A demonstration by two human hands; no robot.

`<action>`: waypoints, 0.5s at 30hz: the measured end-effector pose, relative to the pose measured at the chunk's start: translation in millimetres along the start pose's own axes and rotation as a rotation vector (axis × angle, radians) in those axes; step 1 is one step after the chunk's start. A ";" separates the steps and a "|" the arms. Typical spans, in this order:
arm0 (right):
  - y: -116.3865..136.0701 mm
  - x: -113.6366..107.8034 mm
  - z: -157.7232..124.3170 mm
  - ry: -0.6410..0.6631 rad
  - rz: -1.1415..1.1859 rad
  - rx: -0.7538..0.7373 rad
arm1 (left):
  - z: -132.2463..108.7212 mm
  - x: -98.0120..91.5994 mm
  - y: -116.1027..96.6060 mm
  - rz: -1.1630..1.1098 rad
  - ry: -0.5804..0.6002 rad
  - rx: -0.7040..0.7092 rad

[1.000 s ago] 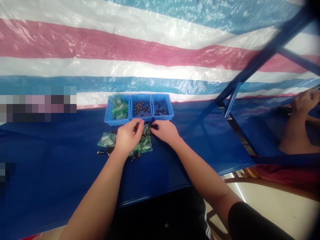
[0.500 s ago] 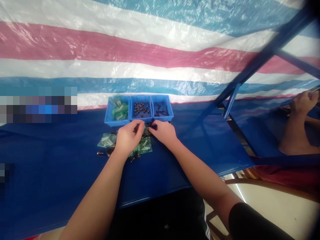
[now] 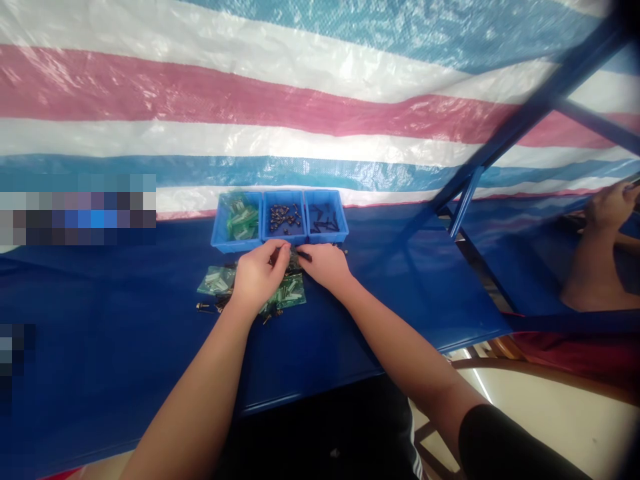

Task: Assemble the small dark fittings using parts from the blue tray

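Observation:
My left hand (image 3: 261,272) is closed in a pinch over a pile of small hardware; whatever its fingertips hold is hidden. Beside it, my right hand (image 3: 326,264) has thumb and fingers drawn together, with something small and dark at the tips that I cannot make out. Beneath and around my hands lie a greenish clear bag of pale metal pins (image 3: 291,291), a similar bag (image 3: 217,280) to the left, and loose screws (image 3: 204,307). Just beyond stand three blue bins: one with green-tinted bags (image 3: 243,219), one with brassy screws (image 3: 284,219), one with dark screws (image 3: 324,219).
The blue table (image 3: 310,347) runs up to a striped plastic sheet (image 3: 300,120). A blue metal frame (image 3: 505,133) slants up on the right. Past it, another person's arm (image 3: 595,260) reaches in. A wooden chair (image 3: 540,373) stands at lower right.
The fingers of my right hand have drawn closer together and shifted slightly left, uncovering a small piece beyond its knuckles. My left hand stays almost still.

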State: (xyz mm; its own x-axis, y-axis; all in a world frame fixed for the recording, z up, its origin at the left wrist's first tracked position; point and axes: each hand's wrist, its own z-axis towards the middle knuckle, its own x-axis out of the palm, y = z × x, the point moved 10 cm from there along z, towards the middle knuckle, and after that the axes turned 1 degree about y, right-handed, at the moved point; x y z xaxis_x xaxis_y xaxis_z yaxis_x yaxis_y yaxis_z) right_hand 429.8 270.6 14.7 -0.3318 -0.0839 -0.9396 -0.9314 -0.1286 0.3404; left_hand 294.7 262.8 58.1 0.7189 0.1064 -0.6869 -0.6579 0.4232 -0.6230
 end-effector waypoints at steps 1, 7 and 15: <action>1.2 1.2 0.2 0.003 -0.012 -0.008 | 0.0 0.4 0.0 -0.001 0.004 -0.001; 1.8 2.1 -1.4 -0.001 -0.029 -0.001 | 0.0 1.1 0.8 0.006 0.014 -0.010; 3.5 0.5 -2.9 0.001 -0.035 -0.007 | -0.3 2.3 1.4 0.007 0.024 -0.006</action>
State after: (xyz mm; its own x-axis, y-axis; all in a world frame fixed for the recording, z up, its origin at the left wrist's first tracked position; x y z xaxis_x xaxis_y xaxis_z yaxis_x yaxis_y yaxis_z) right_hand 426.9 267.2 15.5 -0.2986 -0.0802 -0.9510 -0.9414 -0.1387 0.3073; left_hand 295.3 263.4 55.6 0.7087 0.0872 -0.7001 -0.6641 0.4172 -0.6204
